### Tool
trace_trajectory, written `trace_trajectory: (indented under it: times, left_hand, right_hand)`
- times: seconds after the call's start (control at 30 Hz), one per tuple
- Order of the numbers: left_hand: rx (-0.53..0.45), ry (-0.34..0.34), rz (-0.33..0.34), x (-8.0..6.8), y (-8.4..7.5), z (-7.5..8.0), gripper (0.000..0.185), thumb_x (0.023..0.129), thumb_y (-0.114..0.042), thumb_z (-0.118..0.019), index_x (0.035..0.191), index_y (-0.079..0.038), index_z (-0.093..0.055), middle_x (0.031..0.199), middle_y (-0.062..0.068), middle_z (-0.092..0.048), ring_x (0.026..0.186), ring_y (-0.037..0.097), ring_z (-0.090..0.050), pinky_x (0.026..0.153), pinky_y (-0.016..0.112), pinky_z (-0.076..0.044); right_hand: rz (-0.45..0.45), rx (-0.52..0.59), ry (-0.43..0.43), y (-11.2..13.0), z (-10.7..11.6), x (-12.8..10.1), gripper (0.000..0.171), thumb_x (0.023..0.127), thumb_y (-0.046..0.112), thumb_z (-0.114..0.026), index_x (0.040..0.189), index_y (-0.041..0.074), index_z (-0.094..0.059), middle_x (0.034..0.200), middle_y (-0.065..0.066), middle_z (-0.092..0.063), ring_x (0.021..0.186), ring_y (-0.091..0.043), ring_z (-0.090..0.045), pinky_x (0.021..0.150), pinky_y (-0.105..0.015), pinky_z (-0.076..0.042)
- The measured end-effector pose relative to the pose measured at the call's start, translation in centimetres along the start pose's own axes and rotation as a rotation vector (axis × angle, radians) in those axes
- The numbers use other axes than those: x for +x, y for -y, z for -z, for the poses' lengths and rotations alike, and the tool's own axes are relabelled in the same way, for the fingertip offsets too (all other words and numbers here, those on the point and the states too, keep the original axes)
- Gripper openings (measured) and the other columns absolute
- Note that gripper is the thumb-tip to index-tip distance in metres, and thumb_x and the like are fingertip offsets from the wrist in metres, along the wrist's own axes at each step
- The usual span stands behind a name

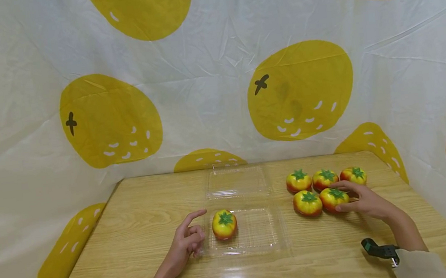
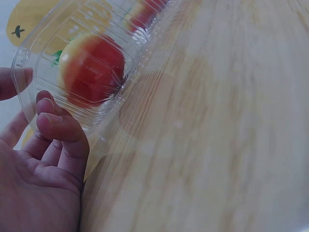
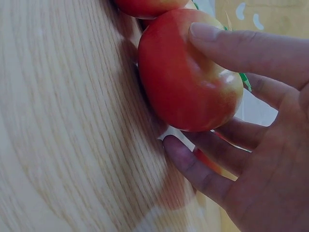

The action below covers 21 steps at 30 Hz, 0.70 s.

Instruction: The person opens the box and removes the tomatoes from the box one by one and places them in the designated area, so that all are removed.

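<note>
My right hand (image 1: pixel 361 198) holds the nearest right tomato (image 1: pixel 334 199) of a group, red and yellow with a green leafy top. The right wrist view shows the thumb on this tomato (image 3: pixel 188 72) and the fingers curved round its far side. At the left edge of a clear plastic clamshell box (image 1: pixel 261 248) is my left hand (image 1: pixel 185 243), index finger stretched out and other fingers loosely curled. In the left wrist view, its fingertips are right at the box's rim (image 2: pixel 24 96). One tomato (image 1: pixel 224 225) sits in the left part of the box's near half.
Several more tomatoes stand close together on the right, among them one at the front left (image 1: pixel 307 203) and one at the back right (image 1: pixel 353 176). The box's lid half (image 1: pixel 236 181) lies folded back on the wooden table (image 1: pixel 153 217). A fruit-printed curtain (image 1: pixel 202 104) closes off the back and sides.
</note>
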<state>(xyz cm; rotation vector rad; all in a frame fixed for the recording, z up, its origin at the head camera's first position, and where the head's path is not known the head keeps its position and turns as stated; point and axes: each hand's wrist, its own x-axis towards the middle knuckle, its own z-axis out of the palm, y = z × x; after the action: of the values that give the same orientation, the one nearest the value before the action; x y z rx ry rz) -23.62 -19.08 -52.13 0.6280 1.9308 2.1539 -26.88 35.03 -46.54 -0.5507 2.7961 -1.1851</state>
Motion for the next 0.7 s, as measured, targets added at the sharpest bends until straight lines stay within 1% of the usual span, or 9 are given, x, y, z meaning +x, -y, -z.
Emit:
trace_trajectory:
  times: [0.07, 0.13, 0.2, 0.23, 0.3, 0.43, 0.5, 0.63, 0.7]
  left_hand:
    - [-0.001, 0.002, 0.002, 0.01, 0.00, -0.01, 0.063, 0.098, 0.003, -0.050, 0.157, 0.006, -0.027, 0.070, -0.006, -0.051, 0.051, 0.006, -0.044, 0.044, 0.019, -0.038]
    - [-0.004, 0.002, 0.006, -0.01, 0.01, 0.00, 0.063, 0.099, 0.002, -0.050, 0.157, 0.005, -0.027, 0.070, -0.006, -0.051, 0.051, 0.006, -0.044, 0.045, 0.019, -0.038]
    - [-0.006, 0.003, 0.006, -0.02, 0.01, 0.00, 0.064, 0.099, 0.001, -0.051, 0.158, 0.006, -0.026, 0.070, -0.006, -0.051, 0.051, 0.006, -0.045, 0.045, 0.019, -0.038]
    - [-0.007, 0.003, 0.008, -0.03, 0.00, 0.01, 0.064, 0.099, 0.001, -0.051, 0.158, 0.005, -0.026, 0.070, -0.006, -0.051, 0.051, 0.006, -0.045, 0.045, 0.019, -0.038]
    - [-0.006, 0.002, 0.012, -0.05, 0.00, 0.02, 0.064, 0.099, 0.000, -0.051, 0.158, 0.005, -0.026, 0.071, -0.006, -0.051, 0.052, 0.006, -0.045, 0.046, 0.019, -0.038]
    - [-0.006, 0.004, 0.013, -0.03, -0.06, 0.00, 0.064, 0.099, 0.000, -0.052, 0.158, 0.005, -0.026, 0.071, -0.005, -0.051, 0.051, 0.006, -0.046, 0.046, 0.018, -0.039]
    - [-0.007, 0.004, 0.015, -0.03, -0.11, -0.01, 0.065, 0.099, 0.000, -0.052, 0.158, 0.005, -0.026, 0.070, -0.006, -0.051, 0.051, 0.006, -0.046, 0.046, 0.018, -0.039]
    - [-0.009, 0.003, 0.017, -0.07, -0.17, -0.03, 0.065, 0.098, -0.001, -0.052, 0.158, 0.005, -0.026, 0.070, -0.006, -0.051, 0.051, 0.006, -0.046, 0.046, 0.018, -0.039]
    - [-0.006, 0.003, 0.018, -0.09, -0.19, -0.02, 0.065, 0.098, 0.000, -0.052, 0.158, 0.005, -0.026, 0.070, -0.006, -0.051, 0.051, 0.006, -0.046, 0.046, 0.018, -0.039]
  right_hand:
    - [0.005, -0.003, -0.004, -0.07, 0.03, -0.02, 0.059, 0.090, 0.017, -0.078, 0.141, -0.001, -0.055, 0.143, -0.028, -0.055, 0.125, -0.018, -0.055, 0.089, -0.024, -0.050]
    - [0.011, -0.005, -0.006, -0.18, 0.04, -0.03, 0.058, 0.090, 0.017, -0.078, 0.141, 0.000, -0.056, 0.143, -0.026, -0.056, 0.121, 0.001, -0.049, 0.090, -0.023, -0.050]
    - [0.022, -0.006, -0.008, -0.29, 0.05, -0.04, 0.058, 0.090, 0.018, -0.078, 0.141, 0.000, -0.056, 0.143, -0.024, -0.057, 0.116, 0.013, -0.042, 0.091, -0.022, -0.050]
    - [0.030, -0.006, -0.010, -0.34, 0.04, -0.04, 0.057, 0.090, 0.017, -0.078, 0.141, 0.000, -0.057, 0.143, -0.024, -0.057, 0.115, 0.015, -0.041, 0.091, -0.022, -0.050]
    - [0.039, -0.007, -0.013, -0.40, 0.02, -0.04, 0.057, 0.091, 0.017, -0.078, 0.140, 0.000, -0.057, 0.142, -0.024, -0.057, 0.114, 0.018, -0.040, 0.091, -0.021, -0.049]
    - [0.041, -0.008, -0.013, -0.43, 0.04, -0.04, 0.056, 0.091, 0.016, -0.077, 0.141, 0.000, -0.056, 0.143, -0.024, -0.057, 0.114, 0.019, -0.040, 0.090, -0.021, -0.050]
    - [0.032, -0.011, -0.010, -0.39, 0.04, -0.04, 0.057, 0.091, 0.017, -0.077, 0.141, 0.000, -0.056, 0.143, -0.025, -0.056, 0.115, 0.016, -0.041, 0.090, -0.021, -0.050]
    - [0.022, -0.018, -0.009, -0.27, 0.05, -0.05, 0.057, 0.091, 0.018, -0.077, 0.141, 0.000, -0.056, 0.143, -0.025, -0.056, 0.118, 0.005, -0.044, 0.089, -0.023, -0.050]
    - [0.025, -0.020, -0.012, -0.23, 0.08, -0.05, 0.057, 0.091, 0.018, -0.077, 0.141, 0.000, -0.056, 0.143, -0.025, -0.056, 0.118, 0.004, -0.045, 0.090, -0.024, -0.050]
